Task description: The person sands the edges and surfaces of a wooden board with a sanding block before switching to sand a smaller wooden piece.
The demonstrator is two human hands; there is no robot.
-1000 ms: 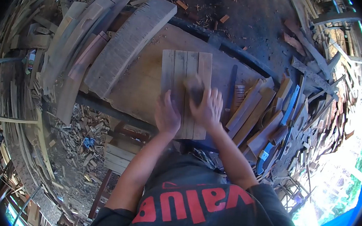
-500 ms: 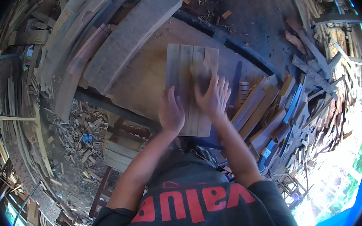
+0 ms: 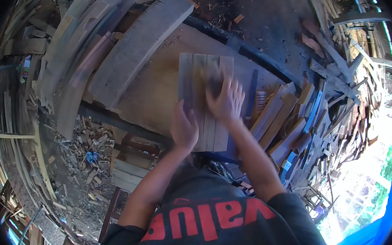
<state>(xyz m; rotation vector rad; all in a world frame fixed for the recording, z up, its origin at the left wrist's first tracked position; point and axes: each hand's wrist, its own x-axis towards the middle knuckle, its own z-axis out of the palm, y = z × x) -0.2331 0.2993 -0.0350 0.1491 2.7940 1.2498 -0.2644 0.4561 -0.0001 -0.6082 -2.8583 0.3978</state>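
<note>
A panel of several narrow wooden boards (image 3: pixel 207 133) lies on the workbench (image 3: pixel 150 86) in front of me. My left hand (image 3: pixel 185 127) rests at the panel's left edge, its thumb apart from its stretched fingers. Over the panel's upper right part, my right hand (image 3: pixel 228 101) is closed around a dark object (image 3: pixel 215 81). Motion blurs that object and its brownish far end, so I cannot make out its kind. The fingers of this hand partly cover it.
A thick curved plank (image 3: pixel 139 47) lies across the bench's left end, beside more long planks (image 3: pixel 81 42). Several wooden pieces (image 3: pixel 278 115) and a blue-edged tool or strip (image 3: pixel 313 112) crowd the right end. Wood scraps (image 3: pixel 93 153) litter the ground at left.
My right hand and the dark object have shifted slightly over the panel. The left hand stays at the left edge. The whole view has moved a little with the camera.
</note>
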